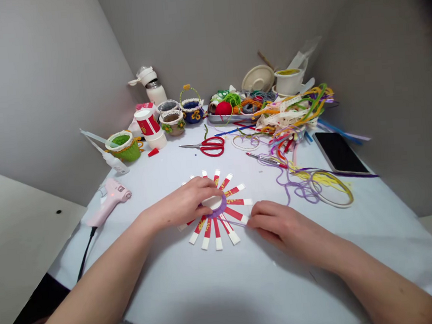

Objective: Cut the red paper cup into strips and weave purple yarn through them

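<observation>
A paper cup cut into red and white strips [235, 214] lies splayed flat like a sun on the table. Purple yarn [220, 210] is woven in a ring around its white round base. My left hand [194, 199] grips the cup's centre from the left, thumb and fingers on either side of the base. Close to the strip tips on the right, my right hand [276, 222] is closed in a pinch on the purple yarn, which runs from the ring to its fingertips. The fingers partly hide the strips on the left.
Red-handled scissors [212, 146] lie beyond the cup. A pink glue gun [109, 203] is at left, near a green basket [124, 147]. Loose purple yarn [300, 190], a pen [266, 160] and a phone [340, 153] lie right. Small baskets and a yarn tray [231, 118] line the back.
</observation>
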Demonstrator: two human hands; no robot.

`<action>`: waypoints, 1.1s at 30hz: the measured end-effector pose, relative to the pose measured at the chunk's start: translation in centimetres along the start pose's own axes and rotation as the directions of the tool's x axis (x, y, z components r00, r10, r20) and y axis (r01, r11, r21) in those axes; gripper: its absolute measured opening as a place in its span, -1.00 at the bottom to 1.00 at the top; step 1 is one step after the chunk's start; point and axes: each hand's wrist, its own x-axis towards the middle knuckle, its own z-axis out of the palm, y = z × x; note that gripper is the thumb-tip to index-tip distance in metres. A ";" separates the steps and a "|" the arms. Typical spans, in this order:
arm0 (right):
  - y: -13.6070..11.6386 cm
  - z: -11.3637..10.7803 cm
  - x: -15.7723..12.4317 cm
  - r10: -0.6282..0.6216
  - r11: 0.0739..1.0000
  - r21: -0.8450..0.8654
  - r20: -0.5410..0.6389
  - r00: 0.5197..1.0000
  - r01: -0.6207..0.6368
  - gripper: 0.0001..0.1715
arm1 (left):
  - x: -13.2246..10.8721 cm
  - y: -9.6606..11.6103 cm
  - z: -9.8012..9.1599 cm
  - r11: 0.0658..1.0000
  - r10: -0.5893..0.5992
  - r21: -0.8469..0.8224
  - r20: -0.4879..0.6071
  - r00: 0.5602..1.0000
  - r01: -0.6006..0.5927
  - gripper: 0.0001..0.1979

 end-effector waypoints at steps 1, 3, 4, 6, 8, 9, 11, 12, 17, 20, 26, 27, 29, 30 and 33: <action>-0.3 -0.1 -0.1 -0.014 1.000 0.000 0.019 1.000 0.014 -0.68 | 0.0 0.0 -0.1 1.000 0.022 0.009 0.012 1.000 -0.022 -0.64; -0.7 -0.1 -0.1 -0.016 1.000 0.012 0.060 0.998 0.016 -0.68 | -0.1 0.1 -0.1 0.998 0.058 0.020 0.029 0.998 -0.058 -0.64; -0.9 -0.1 -0.1 -0.009 1.000 0.018 0.086 0.996 0.007 -0.68 | -0.1 0.2 -0.2 0.998 0.067 0.019 0.036 0.997 -0.067 -0.64; -1.2 0.0 -0.2 0.017 1.000 0.017 0.143 0.990 -0.019 -0.70 | -0.2 0.4 -0.2 0.997 0.073 0.009 0.046 0.996 -0.073 -0.62; -1.2 0.0 -0.2 0.040 0.999 -0.001 0.189 0.981 -0.041 -0.71 | -0.2 0.5 -0.3 0.997 0.071 -0.004 0.051 0.996 -0.071 -0.60; -1.2 0.1 -0.3 0.048 0.999 -0.014 0.200 0.979 -0.046 -0.71 | -0.2 0.5 -0.3 0.998 0.067 -0.008 0.050 0.997 -0.066 -0.59; -0.9 0.2 -0.4 0.062 0.997 -0.047 0.189 0.980 -0.054 -0.72 | -0.2 0.6 -0.3 0.998 0.057 -0.014 0.048 0.997 -0.056 -0.58; -0.8 0.2 -0.5 0.074 0.996 -0.067 0.165 0.984 -0.064 -0.72 | -0.2 0.6 -0.3 0.999 0.052 -0.016 0.048 0.997 -0.052 -0.57; 0.2 0.4 -0.3 0.131 0.987 -0.093 -0.046 0.990 -0.135 -0.76 | -0.1 0.9 -0.4 0.998 0.061 -0.026 0.069 0.996 -0.059 -0.55; 0.8 0.7 0.4 0.173 0.983 -0.038 -0.105 0.979 -0.178 -0.81 | 0.0 1.3 -0.4 0.997 0.072 -0.039 0.076 0.995 -0.069 -0.55; 1.6 1.9 2.0 0.312 0.946 -0.004 -0.256 0.915 -0.324 -0.80 | 0.3 2.2 -0.3 0.996 0.090 -0.036 0.080 0.993 -0.087 -0.52; 1.6 2.0 2.1 0.319 0.943 -0.006 -0.261 0.911 -0.332 -0.81 | 0.3 2.3 -0.3 0.996 0.086 -0.034 0.079 0.993 -0.084 -0.51; 1.6 2.2 2.3 0.326 0.940 -0.009 -0.264 0.908 -0.340 -0.81 | 0.3 2.3 -0.1 0.996 0.080 -0.034 0.069 0.994 -0.078 -0.49; 1.6 2.3 2.3 0.325 0.940 -0.012 -0.267 0.907 -0.341 -0.82 | 0.3 2.2 -0.1 0.996 0.080 -0.036 0.061 0.995 -0.078 -0.46; 1.6 2.3 2.3 0.322 0.941 -0.016 -0.274 0.906 -0.339 -0.82 | 0.1 2.1 0.3 0.996 0.079 -0.050 0.026 0.997 -0.077 -0.41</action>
